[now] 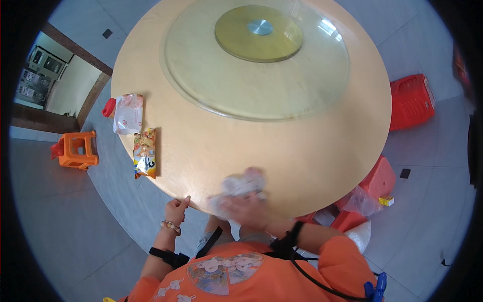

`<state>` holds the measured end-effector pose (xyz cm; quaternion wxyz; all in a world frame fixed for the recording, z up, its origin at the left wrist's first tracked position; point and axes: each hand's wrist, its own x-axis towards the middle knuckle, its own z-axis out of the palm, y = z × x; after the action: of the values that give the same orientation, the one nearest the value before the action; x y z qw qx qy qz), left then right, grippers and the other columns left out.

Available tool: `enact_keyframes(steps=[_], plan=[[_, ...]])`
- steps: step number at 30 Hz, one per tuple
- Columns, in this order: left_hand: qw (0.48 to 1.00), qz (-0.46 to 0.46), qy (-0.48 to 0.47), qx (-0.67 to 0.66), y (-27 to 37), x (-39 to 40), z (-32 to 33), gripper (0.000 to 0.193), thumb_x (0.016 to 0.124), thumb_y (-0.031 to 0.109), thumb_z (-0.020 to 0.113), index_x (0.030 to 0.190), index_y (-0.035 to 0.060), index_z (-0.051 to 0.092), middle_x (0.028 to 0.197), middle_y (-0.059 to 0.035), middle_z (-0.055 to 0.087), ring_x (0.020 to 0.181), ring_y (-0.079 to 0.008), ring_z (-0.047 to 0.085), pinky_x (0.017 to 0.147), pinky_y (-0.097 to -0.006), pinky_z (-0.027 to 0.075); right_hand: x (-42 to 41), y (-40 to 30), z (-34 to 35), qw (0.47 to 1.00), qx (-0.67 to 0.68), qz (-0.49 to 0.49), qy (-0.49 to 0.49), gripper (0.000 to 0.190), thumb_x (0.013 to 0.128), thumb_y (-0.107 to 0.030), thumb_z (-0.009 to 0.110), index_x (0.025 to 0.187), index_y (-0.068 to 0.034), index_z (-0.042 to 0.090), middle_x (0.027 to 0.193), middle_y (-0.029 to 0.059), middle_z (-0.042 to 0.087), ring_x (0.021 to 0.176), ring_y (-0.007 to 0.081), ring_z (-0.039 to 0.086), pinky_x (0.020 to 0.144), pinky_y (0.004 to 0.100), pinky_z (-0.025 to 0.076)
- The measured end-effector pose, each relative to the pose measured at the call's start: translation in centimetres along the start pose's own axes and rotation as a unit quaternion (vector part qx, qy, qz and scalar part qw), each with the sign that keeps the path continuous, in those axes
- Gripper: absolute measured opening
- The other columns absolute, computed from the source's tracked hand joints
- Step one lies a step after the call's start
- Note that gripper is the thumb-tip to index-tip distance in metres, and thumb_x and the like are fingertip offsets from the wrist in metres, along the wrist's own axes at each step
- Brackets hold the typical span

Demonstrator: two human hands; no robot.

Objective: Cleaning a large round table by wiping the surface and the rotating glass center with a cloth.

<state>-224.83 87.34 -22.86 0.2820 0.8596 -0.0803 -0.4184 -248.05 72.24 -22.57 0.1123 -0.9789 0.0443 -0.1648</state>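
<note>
My right hand point(247, 211) presses a crumpled pale cloth point(243, 185) onto the near part of a round wooden-coloured tabletop point(309, 158). Both hand and cloth are blurred. At the table's near left rim, my left hand point(176, 210) grips the edge, thumb on top and fingers curled below. A colourful snack packet point(145, 153) lies near the left rim, beyond my left hand. Just past it sits a white-and-pink plastic pack point(128, 113), beside a container with a red lid point(109, 108).
A round glass turntable point(234, 90) covers the table's far middle. An orange plastic stool point(79, 150) stands at left. Red plastic stools point(411, 102) are at right, with a clear plastic bag point(360, 202) and a small yellow box point(386, 200). A black cable point(313, 277) hangs by my right arm.
</note>
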Motion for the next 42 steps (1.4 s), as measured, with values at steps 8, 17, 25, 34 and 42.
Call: enact_keyframes(steps=[8,17,25,34,42], plan=[[0.999,-0.016,-0.020,0.025,1.0,-0.2,-0.3,0.045,0.080,0.043,0.068,0.065,0.0025,0.056,0.048,-0.0011,0.046,0.035,-0.0103,0.043,0.033,-0.0239,0.035,-11.5,18.4,-9.4,0.892,-0.260,0.369,-0.018,0.043,0.082,-0.022,0.052,0.126,-0.020,0.052,0.128,0.0044,0.049,0.106,0.0267,0.050,0.093,0.0620,0.030],[0.999,-0.030,-0.015,0.015,0.2,0.0,-0.3,0.045,0.081,0.043,0.067,0.066,0.0024,0.056,0.047,-0.0009,0.045,0.034,-0.0101,0.041,0.033,-0.0241,0.034,3.7,14.3,-0.2,0.901,-0.233,0.361,0.054,0.034,0.082,-0.020,0.048,0.115,-0.013,0.054,0.108,0.0014,0.054,0.093,0.0185,0.051,0.075,0.0498,0.034],[0.995,-0.067,-0.039,0.059,1.1,0.2,-1.3,0.046,0.080,0.047,0.066,0.066,0.0041,0.056,0.049,-0.0019,0.047,0.038,-0.0129,0.045,0.036,-0.0274,0.039,1.6,-0.1,0.4,0.998,-0.037,0.056,0.022,0.039,0.079,-0.021,0.050,0.117,-0.011,0.053,0.109,0.0035,0.050,0.088,0.0162,0.050,0.069,0.0408,0.036],[0.835,0.403,0.105,0.359,6.3,-3.4,3.9,0.038,0.064,0.026,0.077,0.091,0.0060,0.060,0.100,-0.0161,0.060,0.094,-0.0335,0.057,0.078,-0.0398,0.047,-10.8,17.0,-9.0,0.874,-0.215,0.428,-0.080,0.045,0.088,-0.033,0.047,0.132,-0.030,0.045,0.143,0.0084,0.032,0.129,0.0308,0.032,0.092,0.0653,0.028],[0.738,0.515,-0.157,0.406,7.5,-9.4,13.8,0.078,0.062,0.037,0.078,0.130,0.0194,0.046,0.141,-0.0201,0.028,0.134,-0.0400,0.022,0.101,-0.0613,0.024,-10.7,13.8,-6.8,0.912,-0.206,0.347,-0.076,0.040,0.088,-0.033,0.048,0.128,-0.031,0.050,0.141,0.0046,0.037,0.126,0.0315,0.035,0.095,0.0623,0.028]])
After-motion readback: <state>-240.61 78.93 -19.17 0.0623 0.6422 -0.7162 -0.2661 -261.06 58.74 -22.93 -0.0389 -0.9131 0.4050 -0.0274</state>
